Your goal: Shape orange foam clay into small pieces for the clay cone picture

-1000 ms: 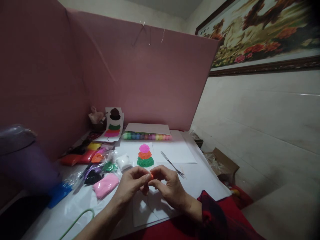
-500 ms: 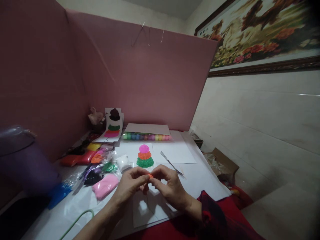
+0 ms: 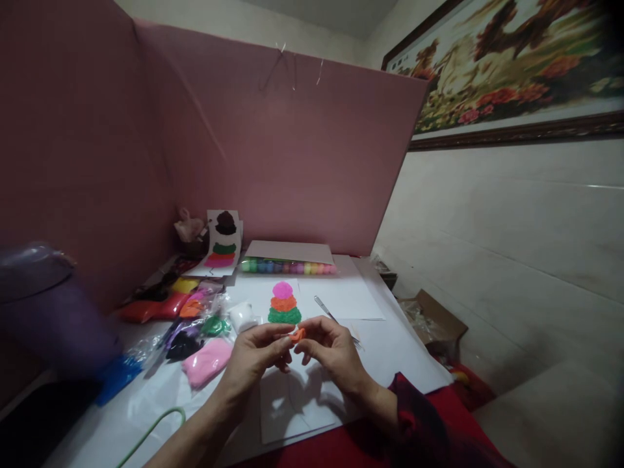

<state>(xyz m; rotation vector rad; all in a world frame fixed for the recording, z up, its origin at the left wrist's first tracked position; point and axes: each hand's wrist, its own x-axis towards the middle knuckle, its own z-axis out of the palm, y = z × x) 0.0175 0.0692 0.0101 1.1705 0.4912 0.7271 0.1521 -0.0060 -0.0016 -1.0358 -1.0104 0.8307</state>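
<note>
A small lump of orange modelling clay (image 3: pixel 298 335) is pinched between my two hands over the white paper. My left hand (image 3: pixel 253 359) closes its thumb and forefinger on the lump's left side. From the right, my right hand (image 3: pixel 337 356) grips the other side with its fingertips, which partly hide the clay. Just beyond the hands lies a layered shape (image 3: pixel 284 304) of pink, orange and green on a sheet, its lower edge close behind my fingers. Slim metal tweezers (image 3: pixel 325 307) lie to the right, partly covered by my right hand.
Bags of coloured clay, among them a pink bag (image 3: pixel 208 362) and a white bag (image 3: pixel 242 316), crowd the left side. A long pack of coloured pens (image 3: pixel 287 267) lies at the back beside a coloured picture sheet (image 3: pixel 223 244). A cardboard box (image 3: pixel 433 322) stands off the right edge.
My fingertips have parted slightly, and more of the orange clay shows between them, looking more drawn out. The view has shifted a little.
</note>
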